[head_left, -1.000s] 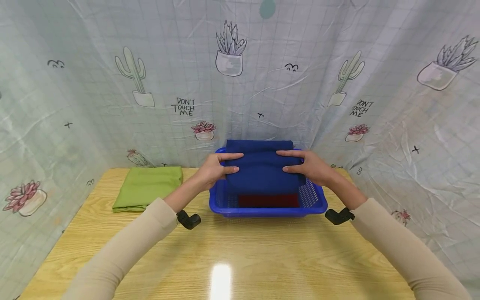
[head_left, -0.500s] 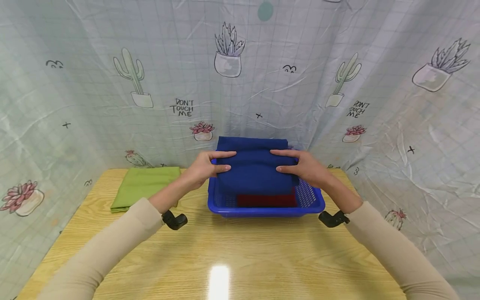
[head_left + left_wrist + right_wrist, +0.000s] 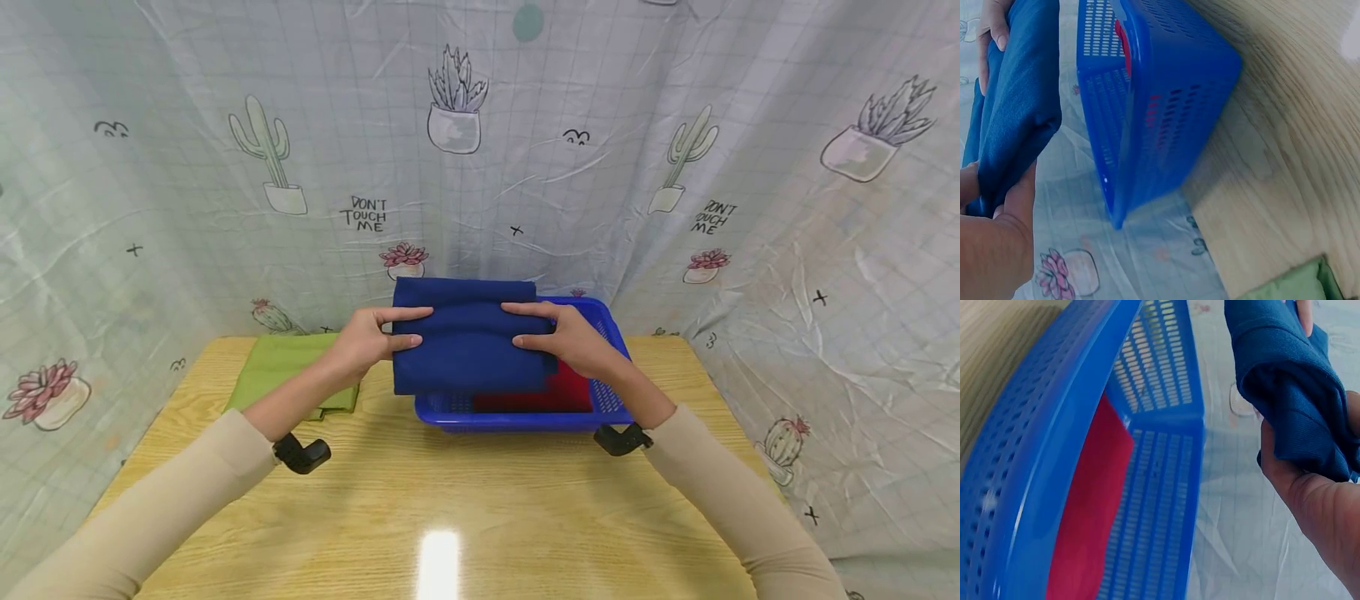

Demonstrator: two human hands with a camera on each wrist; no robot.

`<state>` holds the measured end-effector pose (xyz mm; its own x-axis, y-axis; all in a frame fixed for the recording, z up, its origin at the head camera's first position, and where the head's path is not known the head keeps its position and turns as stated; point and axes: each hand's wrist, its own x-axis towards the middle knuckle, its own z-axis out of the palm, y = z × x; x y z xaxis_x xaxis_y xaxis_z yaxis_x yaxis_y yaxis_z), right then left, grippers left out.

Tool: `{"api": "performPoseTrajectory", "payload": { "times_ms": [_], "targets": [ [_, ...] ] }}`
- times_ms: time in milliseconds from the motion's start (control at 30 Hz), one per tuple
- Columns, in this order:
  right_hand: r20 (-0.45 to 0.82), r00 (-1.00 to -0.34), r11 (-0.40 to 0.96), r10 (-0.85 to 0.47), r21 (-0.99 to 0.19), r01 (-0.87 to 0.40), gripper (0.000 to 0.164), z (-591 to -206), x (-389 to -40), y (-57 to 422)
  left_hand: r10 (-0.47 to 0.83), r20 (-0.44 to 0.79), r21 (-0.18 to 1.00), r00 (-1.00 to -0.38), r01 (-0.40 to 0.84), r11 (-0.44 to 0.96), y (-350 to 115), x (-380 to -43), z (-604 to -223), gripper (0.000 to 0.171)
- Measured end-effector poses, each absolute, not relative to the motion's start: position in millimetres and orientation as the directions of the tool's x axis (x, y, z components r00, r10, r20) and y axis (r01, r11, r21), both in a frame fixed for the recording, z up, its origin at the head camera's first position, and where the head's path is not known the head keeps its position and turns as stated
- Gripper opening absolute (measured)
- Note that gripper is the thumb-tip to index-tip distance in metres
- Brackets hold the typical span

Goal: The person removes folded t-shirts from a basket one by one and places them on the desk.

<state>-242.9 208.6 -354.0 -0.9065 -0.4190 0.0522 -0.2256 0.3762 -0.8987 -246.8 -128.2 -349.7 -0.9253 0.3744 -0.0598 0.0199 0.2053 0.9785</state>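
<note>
Wooden table [image 3: 517, 500] beside cactus-print curtain [image 3: 337, 142]

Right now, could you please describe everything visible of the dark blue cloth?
The dark blue cloth looks like woven fabric, folded in layers and creased. The left grip and right grip pinch its ends, holding it clear of the blue basket; in the head view it covers the basket's left part.
</note>
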Motion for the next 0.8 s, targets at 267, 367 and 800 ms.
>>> {"api": "performPoseTrajectory", "payload": {
  "times_ms": [267, 367, 800],
  "targets": [
    [0.063, -0.886, 0.305, -0.459, -0.926, -0.223, 0.051, -358.5, -241.9, 186.8, 0.344, -0.076, 0.963, -0.936, 0.021, 0.27, -150.1, -233.2, -344.5, 0.051],
    [0.07, -0.874, 0.283, -0.481, -0.931, -0.23, 0.05, -360.2, -240.6, 177.3, 0.334, -0.08, 0.954, -0.939, 0.026, 0.299, -161.2, -226.6, -342.1, 0.051],
    [0.114, -0.863, 0.29, -0.492, -0.913, -0.286, 0.049, -367.8, -240.2, 136.5, 0.317, -0.078, 0.92, -0.945, 0.054, 0.388, -203.8, -207.3, -331.2, 0.054]
  ]
}}
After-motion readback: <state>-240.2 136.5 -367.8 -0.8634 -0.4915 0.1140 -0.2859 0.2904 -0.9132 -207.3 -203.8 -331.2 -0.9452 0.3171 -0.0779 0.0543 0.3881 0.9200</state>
